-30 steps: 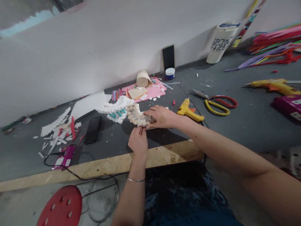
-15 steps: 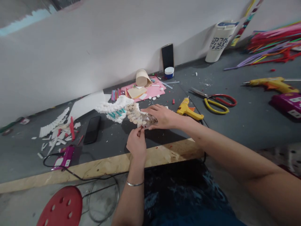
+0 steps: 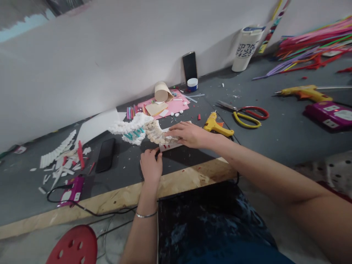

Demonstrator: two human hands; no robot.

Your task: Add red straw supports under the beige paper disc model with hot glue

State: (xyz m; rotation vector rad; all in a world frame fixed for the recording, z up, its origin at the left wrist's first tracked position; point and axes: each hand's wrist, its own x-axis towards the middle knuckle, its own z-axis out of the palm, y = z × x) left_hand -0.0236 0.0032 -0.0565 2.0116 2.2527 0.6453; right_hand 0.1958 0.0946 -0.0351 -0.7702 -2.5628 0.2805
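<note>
My right hand (image 3: 187, 134) lies over the end of a craft piece (image 3: 154, 131), its fingers on the rows of small wooden discs. That piece joins curled white paper with teal strips to the discs. Under those fingertips a white card strip (image 3: 170, 146) with red marks sticks out. My left hand (image 3: 150, 166) sits just below and left of the strip, fingers curled, on the grey work surface (image 3: 123, 176). Whether it holds anything small is hidden.
A black phone (image 3: 105, 155) and cut white paper strips (image 3: 59, 152) lie to the left. A yellow glue gun (image 3: 217, 125) and scissors (image 3: 243, 115) lie to the right. Pink paper (image 3: 176, 105) is by the wall. A wooden board edge (image 3: 192, 178) runs along the near side.
My left hand has moved down and left, away from the strip, and no longer pinches at its edge. More of the red-marked strip shows. My right hand stays on the piece.
</note>
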